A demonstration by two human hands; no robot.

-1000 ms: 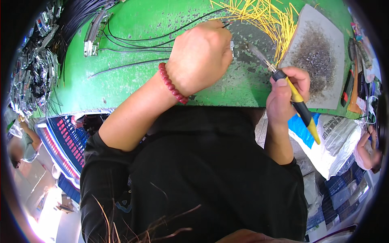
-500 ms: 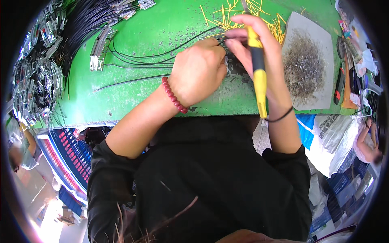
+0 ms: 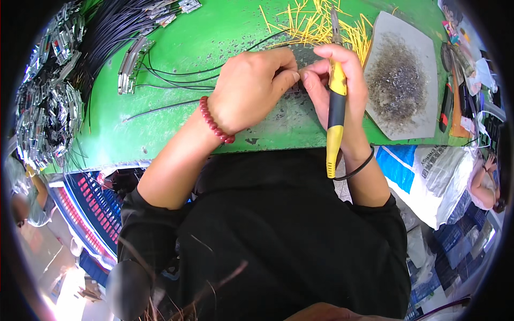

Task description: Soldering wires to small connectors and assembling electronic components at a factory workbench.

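Observation:
My right hand (image 3: 345,80) has a soldering iron (image 3: 337,109) with a yellow and black handle lying across the palm. The iron's metal tip points away from me, and its black cord runs past my wrist. Thumb and index finger of that hand come together close to my left fingertips. My left hand (image 3: 251,85), with a red bead bracelet at the wrist, is closed in a pinch; what it grips is hidden. Black wires (image 3: 184,73) run to it from a curved metal part (image 3: 130,67) on the green table (image 3: 176,120).
Thin yellow tubes (image 3: 308,24) are scattered behind my hands. A grey board with dark residue (image 3: 428,107) lies on the right, beside several hand tools (image 3: 458,107). Metal parts (image 3: 48,107) and black wires are heaped at the left. Other people sit at both edges.
My left hand has shifted slightly left. The soldering iron's handle end has swung toward me and left, and its tip now shows over the yellow tubes.

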